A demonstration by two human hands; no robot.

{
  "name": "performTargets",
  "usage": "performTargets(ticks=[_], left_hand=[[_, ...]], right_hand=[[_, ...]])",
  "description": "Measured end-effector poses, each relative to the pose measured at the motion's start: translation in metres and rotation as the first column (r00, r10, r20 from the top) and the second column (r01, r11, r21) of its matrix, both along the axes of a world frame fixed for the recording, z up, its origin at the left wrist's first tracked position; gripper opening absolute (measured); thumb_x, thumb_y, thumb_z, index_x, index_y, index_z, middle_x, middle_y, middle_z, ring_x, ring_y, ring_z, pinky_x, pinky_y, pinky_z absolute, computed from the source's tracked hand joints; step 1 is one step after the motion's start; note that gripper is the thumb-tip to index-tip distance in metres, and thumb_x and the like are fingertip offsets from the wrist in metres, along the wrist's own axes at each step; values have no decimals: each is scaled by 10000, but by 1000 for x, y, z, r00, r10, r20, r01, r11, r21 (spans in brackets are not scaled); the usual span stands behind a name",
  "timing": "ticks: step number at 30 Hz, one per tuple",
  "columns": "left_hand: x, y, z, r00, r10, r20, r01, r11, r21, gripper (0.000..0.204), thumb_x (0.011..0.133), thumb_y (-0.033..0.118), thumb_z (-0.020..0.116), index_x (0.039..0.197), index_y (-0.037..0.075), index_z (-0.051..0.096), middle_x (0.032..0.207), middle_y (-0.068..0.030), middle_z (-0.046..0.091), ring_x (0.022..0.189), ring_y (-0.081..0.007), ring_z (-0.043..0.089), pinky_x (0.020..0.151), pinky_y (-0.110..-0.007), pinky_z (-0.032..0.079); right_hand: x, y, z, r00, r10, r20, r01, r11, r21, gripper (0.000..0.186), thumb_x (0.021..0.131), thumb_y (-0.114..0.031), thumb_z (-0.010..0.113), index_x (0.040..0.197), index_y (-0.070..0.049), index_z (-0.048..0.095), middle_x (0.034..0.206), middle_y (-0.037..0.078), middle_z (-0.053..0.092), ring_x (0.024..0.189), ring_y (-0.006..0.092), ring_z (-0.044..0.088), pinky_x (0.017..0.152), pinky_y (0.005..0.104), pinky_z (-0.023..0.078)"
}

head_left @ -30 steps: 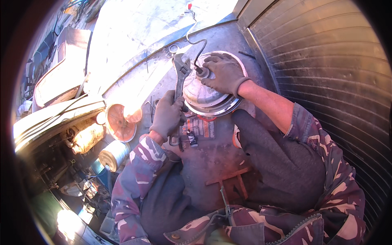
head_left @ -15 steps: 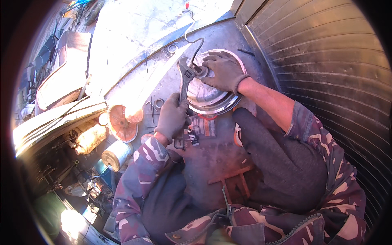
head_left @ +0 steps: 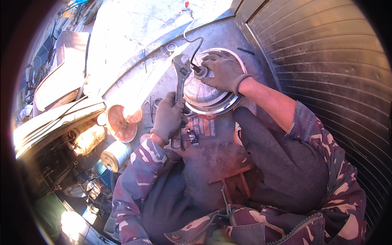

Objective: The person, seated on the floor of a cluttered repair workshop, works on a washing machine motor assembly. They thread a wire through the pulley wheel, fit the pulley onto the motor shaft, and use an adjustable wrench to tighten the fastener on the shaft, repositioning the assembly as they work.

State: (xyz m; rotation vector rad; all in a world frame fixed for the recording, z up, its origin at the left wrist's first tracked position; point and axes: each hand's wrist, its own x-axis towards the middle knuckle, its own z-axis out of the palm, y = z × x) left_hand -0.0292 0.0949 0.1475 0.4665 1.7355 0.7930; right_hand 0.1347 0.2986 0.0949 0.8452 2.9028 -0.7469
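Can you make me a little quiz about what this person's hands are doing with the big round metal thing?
1. True or false: the left hand holds an adjustable wrench by its handle.
2. Where does the right hand rest? A) on the orange spool B) on the centre of the round metal hub C) on the shutter door
3. Fill in: a dark ____ runs out from the hub's axle.

Key: 1 true. 2 B. 3 cable. The orange spool lies apart, to the left, and the ribbed shutter is on the right.
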Motion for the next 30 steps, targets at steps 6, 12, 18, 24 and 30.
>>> performTargets(ticks=[6, 12, 18, 24, 30], left_hand=[[-14, -13, -9, 995, 89, 43, -89, 996, -14, 302, 1132, 212, 555, 1349, 3, 581, 894, -97, 694, 563, -132, 600, 498, -303, 504], [-54, -45, -47, 994, 102, -41, -107, 987, -122, 231, 1135, 174, 540, 1304, 20, 571, 867, -104, 668, 543, -160, 592, 489, -316, 490], [-93, -80, -108, 992, 19, -125, -50, 968, -248, 251, 1145, 182, 518, 1337, 23, 555, 872, -107, 671, 569, -168, 611, 512, -326, 506], [-73, -111, -157, 985, 142, -93, -156, 974, -167, 206, 1125, 109, 540, 1304, 8, 558, 959, -126, 704, 693, -200, 703, 627, -338, 606], [-72, -113, -160, 984, 177, 3, -173, 967, -189, 222, 1071, 69, 598, 1262, -42, 572, 1029, -160, 721, 813, -258, 755, 705, -361, 640]], right_hand=[[28, 21, -4, 961, -273, -49, 269, 960, -79, 677, 945, -528, 745, 1419, -46, 696, 1506, 189, 644, 1444, 346, 581, 1239, 465, 418], [61, 28, -40, 665, -747, 16, 664, 581, -471, 821, 1004, -609, 652, 1564, -14, 574, 1528, 267, 626, 1426, 391, 604, 1232, 418, 425], [71, 23, -63, 528, -835, -152, 499, 451, -740, 658, 1084, -555, 537, 1259, 57, 702, 1287, 216, 737, 1231, 319, 676, 1124, 410, 470], [73, -5, -68, 402, -912, -86, 349, 239, -906, 591, 1156, -456, 473, 1381, 50, 678, 1353, 173, 727, 1250, 268, 653, 1128, 381, 475], [79, 0, -77, 431, -901, -40, 366, 215, -905, 568, 1152, -446, 500, 1392, 32, 693, 1350, 135, 731, 1223, 225, 659, 1101, 362, 499]])
